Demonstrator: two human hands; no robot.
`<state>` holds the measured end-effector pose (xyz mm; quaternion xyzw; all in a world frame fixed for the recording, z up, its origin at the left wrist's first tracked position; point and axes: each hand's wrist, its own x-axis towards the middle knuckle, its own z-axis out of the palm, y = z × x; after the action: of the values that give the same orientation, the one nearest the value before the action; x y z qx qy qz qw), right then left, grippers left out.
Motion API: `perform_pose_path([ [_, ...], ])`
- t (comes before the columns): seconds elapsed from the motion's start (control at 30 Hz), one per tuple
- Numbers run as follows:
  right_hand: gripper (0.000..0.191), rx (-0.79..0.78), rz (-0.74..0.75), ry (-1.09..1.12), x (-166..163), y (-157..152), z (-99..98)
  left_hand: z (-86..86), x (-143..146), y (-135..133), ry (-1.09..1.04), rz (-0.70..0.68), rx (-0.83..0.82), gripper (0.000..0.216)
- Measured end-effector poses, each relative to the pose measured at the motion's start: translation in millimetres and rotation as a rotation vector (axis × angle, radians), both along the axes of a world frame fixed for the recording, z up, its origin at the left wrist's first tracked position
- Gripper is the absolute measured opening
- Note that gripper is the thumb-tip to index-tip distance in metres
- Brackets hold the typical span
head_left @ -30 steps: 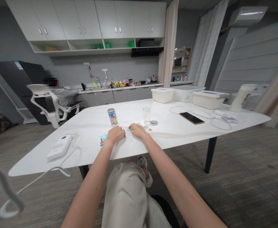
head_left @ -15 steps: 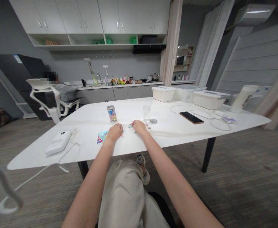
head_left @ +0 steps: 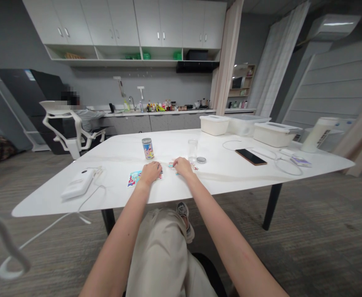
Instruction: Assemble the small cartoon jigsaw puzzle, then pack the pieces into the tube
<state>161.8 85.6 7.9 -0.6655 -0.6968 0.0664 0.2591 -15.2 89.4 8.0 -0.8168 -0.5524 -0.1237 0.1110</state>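
My left hand (head_left: 151,172) lies palm down across the right part of a colourful picture sheet (head_left: 134,178), its fingers resting flat on it. The bent fingers of my right hand (head_left: 182,166) are pressed together over a spread of small colourful flat pieces (head_left: 195,167); the fingertips are partly hidden, and what is between them does not show. Beyond my left hand stands a printed can (head_left: 147,149) with a silver lid. A clear jar (head_left: 192,151) stands uncovered behind the pieces, a round silver lid (head_left: 201,160) beside it.
On the white table (head_left: 112,150) a phone (head_left: 250,156) lies to the right among white cables. Storage boxes (head_left: 214,125) and a pale bottle (head_left: 318,135) stand behind. A white power strip (head_left: 78,185) is on the left. A person (head_left: 86,117) sits beyond the table.
The view has shifted slightly, moving the table items a little right in the picture. My right fingers have shifted slightly over the pieces. My left hand stays on the sheet.
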Motion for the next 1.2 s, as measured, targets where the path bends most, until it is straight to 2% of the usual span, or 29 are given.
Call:
perform_pose_path([
  [0.23, 0.030, 0.032, 0.047, -0.001, -0.8, -3.4, 1.9, -0.2, 1.1, 0.4, -0.052, -0.009, 0.004, 0.034],
  [0.4, 0.030, -0.023, 0.012, -0.046, -0.8, -1.2, 2.1, 1.4, 3.5, -1.7, -0.062, -0.036, 0.010, 0.036],
  [0.67, 0.033, -0.001, -0.022, -0.031, -0.7, 1.8, -0.4, 5.0, 5.7, -8.0, -0.051, -0.030, -0.007, 0.035],
  [1.07, 0.036, 0.000, -0.084, 0.186, 0.6, 6.9, -2.4, 4.2, 5.7, -7.5, -0.061, 0.000, -0.031, 0.036],
  [1.2, 0.036, 0.008, -0.113, 0.433, 2.0, 10.7, -3.7, 2.3, 4.5, -5.6, -0.094, 0.001, -0.020, 0.031],
])
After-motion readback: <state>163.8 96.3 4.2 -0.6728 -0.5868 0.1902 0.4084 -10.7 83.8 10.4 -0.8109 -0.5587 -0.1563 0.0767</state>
